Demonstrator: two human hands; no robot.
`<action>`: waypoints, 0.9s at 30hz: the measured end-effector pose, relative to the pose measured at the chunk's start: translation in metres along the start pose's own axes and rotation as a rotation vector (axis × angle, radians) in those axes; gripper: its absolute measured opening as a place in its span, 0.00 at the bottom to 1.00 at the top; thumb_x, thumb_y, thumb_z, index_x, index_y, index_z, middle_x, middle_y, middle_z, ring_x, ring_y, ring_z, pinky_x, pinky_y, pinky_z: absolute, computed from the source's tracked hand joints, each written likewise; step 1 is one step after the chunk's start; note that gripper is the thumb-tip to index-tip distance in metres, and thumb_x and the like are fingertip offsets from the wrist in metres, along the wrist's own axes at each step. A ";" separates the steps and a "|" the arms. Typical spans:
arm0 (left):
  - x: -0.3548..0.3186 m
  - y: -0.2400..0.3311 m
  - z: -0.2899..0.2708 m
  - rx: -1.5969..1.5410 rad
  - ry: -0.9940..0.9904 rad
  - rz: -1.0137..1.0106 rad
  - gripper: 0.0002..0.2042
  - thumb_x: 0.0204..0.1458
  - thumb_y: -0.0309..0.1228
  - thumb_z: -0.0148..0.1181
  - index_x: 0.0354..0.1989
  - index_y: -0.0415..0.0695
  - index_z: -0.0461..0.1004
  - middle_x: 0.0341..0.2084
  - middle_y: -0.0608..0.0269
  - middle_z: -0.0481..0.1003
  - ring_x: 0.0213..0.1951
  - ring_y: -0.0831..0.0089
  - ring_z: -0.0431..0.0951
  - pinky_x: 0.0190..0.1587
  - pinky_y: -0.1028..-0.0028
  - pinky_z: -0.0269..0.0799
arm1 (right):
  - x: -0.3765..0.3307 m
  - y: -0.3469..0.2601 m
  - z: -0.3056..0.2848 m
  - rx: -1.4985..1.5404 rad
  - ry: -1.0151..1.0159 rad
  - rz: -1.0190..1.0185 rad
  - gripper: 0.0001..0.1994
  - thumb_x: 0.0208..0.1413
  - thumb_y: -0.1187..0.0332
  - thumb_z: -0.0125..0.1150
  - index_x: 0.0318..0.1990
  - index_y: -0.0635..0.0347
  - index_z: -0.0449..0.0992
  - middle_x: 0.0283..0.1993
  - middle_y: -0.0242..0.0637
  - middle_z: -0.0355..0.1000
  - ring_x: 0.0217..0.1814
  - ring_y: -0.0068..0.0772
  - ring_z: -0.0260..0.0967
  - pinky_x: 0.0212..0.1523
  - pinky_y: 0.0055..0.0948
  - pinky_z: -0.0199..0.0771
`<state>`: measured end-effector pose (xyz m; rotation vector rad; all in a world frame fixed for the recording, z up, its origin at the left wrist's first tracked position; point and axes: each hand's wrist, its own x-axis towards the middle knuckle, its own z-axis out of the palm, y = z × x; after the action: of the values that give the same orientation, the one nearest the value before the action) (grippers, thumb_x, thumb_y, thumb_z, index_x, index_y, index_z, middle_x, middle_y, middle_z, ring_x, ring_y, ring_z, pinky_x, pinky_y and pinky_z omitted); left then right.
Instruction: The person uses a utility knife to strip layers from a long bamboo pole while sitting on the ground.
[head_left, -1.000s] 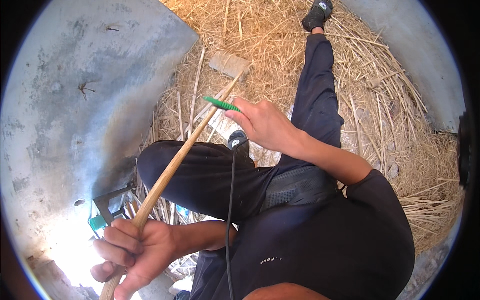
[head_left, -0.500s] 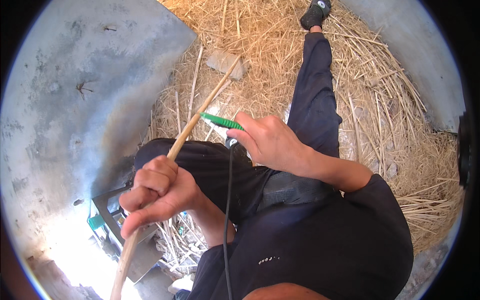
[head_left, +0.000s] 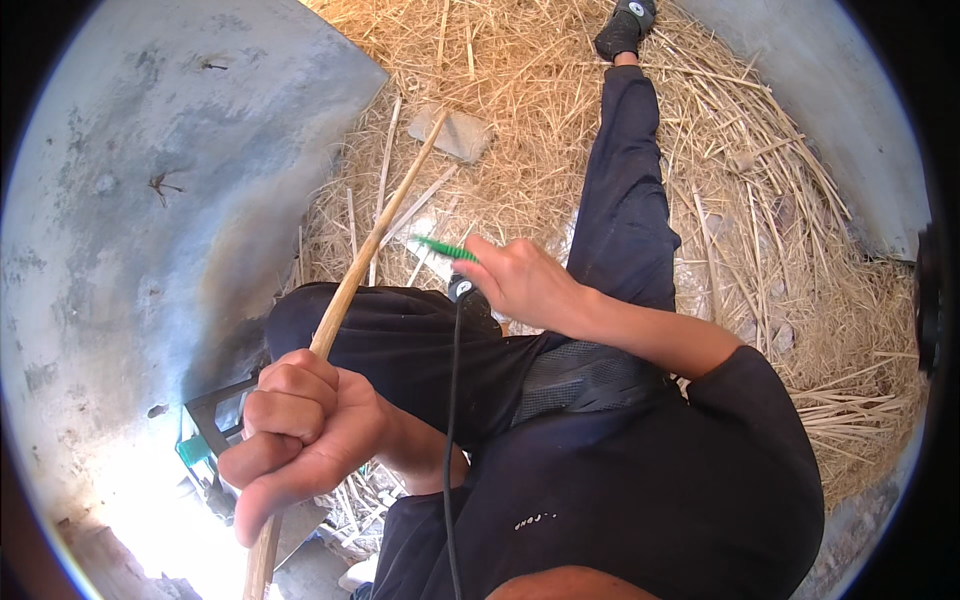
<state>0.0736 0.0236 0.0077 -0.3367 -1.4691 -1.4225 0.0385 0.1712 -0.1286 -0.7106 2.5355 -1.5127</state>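
A long, pale wooden stick slants up and away across the view, its thin end pointing forward. My left hand is closed in a fist around its lower part, and the butt comes out below the fist. My right hand pinches a small green tool with a ribbed handle, its tip aimed at the stick. A small gap shows between that tip and the stick. The tool's working end is blurred, so its exact kind is unclear.
Straw and split stalks cover the ground, with a flat stone ahead. A grey wall rises at left, near a dark metal frame. A black cord hangs before my body; my leg stretches forward.
My left hand has drawn the stick back toward me and a little lower. The green tool was at the stick's surface before and is now apart from it.
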 end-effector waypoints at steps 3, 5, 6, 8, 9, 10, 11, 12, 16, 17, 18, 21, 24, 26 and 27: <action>-0.003 -0.001 -0.009 0.035 0.121 -0.024 0.26 0.59 0.60 0.27 0.19 0.52 0.45 0.08 0.75 0.44 0.10 0.84 0.38 0.12 0.82 0.33 | 0.011 0.005 0.001 -0.182 0.013 0.048 0.14 0.60 0.60 0.53 0.32 0.63 0.66 0.12 0.48 0.64 0.15 0.52 0.67 0.15 0.43 0.65; -0.001 -0.001 -0.018 0.067 0.190 -0.032 0.26 0.59 0.60 0.27 0.18 0.52 0.45 0.08 0.75 0.44 0.10 0.84 0.37 0.12 0.81 0.33 | 0.007 -0.017 -0.003 -0.036 0.098 -0.139 0.13 0.61 0.62 0.51 0.32 0.63 0.65 0.11 0.46 0.62 0.13 0.51 0.66 0.14 0.43 0.65; -0.001 -0.001 -0.017 0.079 0.214 -0.034 0.26 0.59 0.60 0.27 0.18 0.52 0.45 0.08 0.75 0.44 0.10 0.84 0.37 0.12 0.81 0.32 | 0.002 -0.028 -0.005 0.032 0.140 -0.226 0.13 0.61 0.62 0.51 0.31 0.63 0.64 0.10 0.44 0.62 0.13 0.50 0.65 0.14 0.42 0.65; -0.002 -0.002 -0.014 0.104 0.261 -0.038 0.26 0.59 0.60 0.26 0.18 0.52 0.44 0.08 0.75 0.43 0.10 0.84 0.37 0.12 0.81 0.32 | -0.002 -0.030 0.002 -0.080 0.059 -0.208 0.13 0.61 0.62 0.50 0.31 0.64 0.64 0.12 0.44 0.63 0.13 0.49 0.66 0.15 0.42 0.65; -0.001 -0.001 -0.014 0.106 0.277 -0.040 0.27 0.59 0.61 0.26 0.18 0.52 0.44 0.08 0.75 0.43 0.10 0.84 0.36 0.12 0.81 0.32 | -0.001 -0.018 0.012 -0.122 0.039 -0.166 0.13 0.61 0.61 0.50 0.32 0.64 0.64 0.12 0.45 0.64 0.13 0.49 0.67 0.15 0.42 0.66; -0.001 -0.002 -0.016 0.103 0.296 -0.041 0.27 0.59 0.61 0.26 0.18 0.52 0.44 0.08 0.75 0.43 0.10 0.84 0.36 0.12 0.81 0.32 | 0.004 -0.009 0.016 -0.169 0.021 -0.125 0.14 0.62 0.61 0.50 0.32 0.64 0.65 0.12 0.46 0.64 0.14 0.49 0.67 0.15 0.41 0.66; -0.001 -0.003 -0.017 0.100 0.314 -0.042 0.27 0.59 0.61 0.27 0.18 0.52 0.44 0.07 0.75 0.43 0.10 0.84 0.36 0.12 0.81 0.32 | 0.013 -0.002 0.017 -0.154 -0.032 0.138 0.14 0.62 0.60 0.49 0.33 0.64 0.66 0.13 0.48 0.65 0.14 0.52 0.67 0.15 0.41 0.66; -0.001 -0.005 -0.015 0.088 0.318 -0.039 0.27 0.59 0.61 0.27 0.18 0.52 0.44 0.07 0.75 0.43 0.10 0.84 0.36 0.12 0.81 0.32 | 0.022 0.011 0.013 -0.170 0.003 0.117 0.15 0.63 0.60 0.48 0.33 0.64 0.67 0.13 0.49 0.65 0.14 0.52 0.67 0.15 0.42 0.66; -0.002 -0.004 -0.012 0.090 0.284 -0.021 0.27 0.59 0.61 0.27 0.19 0.52 0.45 0.07 0.75 0.43 0.10 0.85 0.36 0.12 0.81 0.32 | 0.021 0.007 0.006 -0.122 0.027 0.005 0.15 0.63 0.59 0.48 0.33 0.64 0.67 0.12 0.48 0.64 0.14 0.52 0.66 0.16 0.44 0.65; -0.003 -0.004 -0.012 0.094 0.275 -0.014 0.27 0.59 0.60 0.27 0.19 0.52 0.45 0.07 0.75 0.43 0.10 0.85 0.36 0.11 0.81 0.32 | 0.018 -0.003 0.008 -0.077 0.045 -0.080 0.15 0.63 0.59 0.48 0.33 0.64 0.67 0.12 0.48 0.64 0.14 0.52 0.66 0.17 0.44 0.65; -0.004 -0.004 -0.011 0.090 0.265 -0.004 0.26 0.59 0.60 0.27 0.19 0.51 0.45 0.07 0.75 0.43 0.10 0.85 0.36 0.11 0.81 0.32 | 0.013 -0.009 0.011 -0.033 0.058 -0.159 0.15 0.63 0.59 0.48 0.33 0.64 0.67 0.12 0.47 0.64 0.14 0.52 0.66 0.17 0.45 0.65; -0.006 -0.002 -0.009 0.088 0.251 -0.001 0.26 0.60 0.59 0.28 0.18 0.51 0.45 0.07 0.75 0.43 0.09 0.85 0.37 0.10 0.82 0.32 | 0.017 0.003 0.013 -0.193 0.037 -0.024 0.16 0.62 0.58 0.49 0.32 0.63 0.67 0.11 0.46 0.64 0.14 0.51 0.66 0.16 0.43 0.65; -0.005 -0.002 -0.007 0.087 0.278 -0.023 0.26 0.61 0.58 0.29 0.18 0.51 0.45 0.07 0.75 0.42 0.08 0.85 0.37 0.10 0.82 0.32 | 0.029 0.040 0.016 -0.203 0.095 0.003 0.16 0.62 0.57 0.49 0.31 0.64 0.67 0.11 0.46 0.64 0.13 0.52 0.66 0.15 0.43 0.65; -0.006 -0.001 -0.006 0.112 0.312 -0.032 0.26 0.61 0.57 0.29 0.18 0.51 0.44 0.07 0.75 0.42 0.08 0.86 0.38 0.10 0.82 0.32 | 0.028 0.013 0.004 -0.169 -0.028 0.052 0.17 0.62 0.58 0.49 0.31 0.64 0.67 0.11 0.47 0.63 0.13 0.52 0.65 0.15 0.43 0.64; -0.006 -0.001 -0.005 0.119 0.324 -0.029 0.25 0.61 0.57 0.29 0.18 0.51 0.44 0.07 0.75 0.42 0.08 0.86 0.38 0.10 0.82 0.32 | 0.023 0.005 0.005 -0.098 0.000 -0.056 0.16 0.62 0.59 0.50 0.31 0.64 0.67 0.11 0.46 0.62 0.12 0.52 0.64 0.14 0.43 0.63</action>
<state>0.0777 0.0219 0.0017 -0.0078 -1.2881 -1.3344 0.0183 0.1594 -0.1318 -0.8010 2.6257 -1.4127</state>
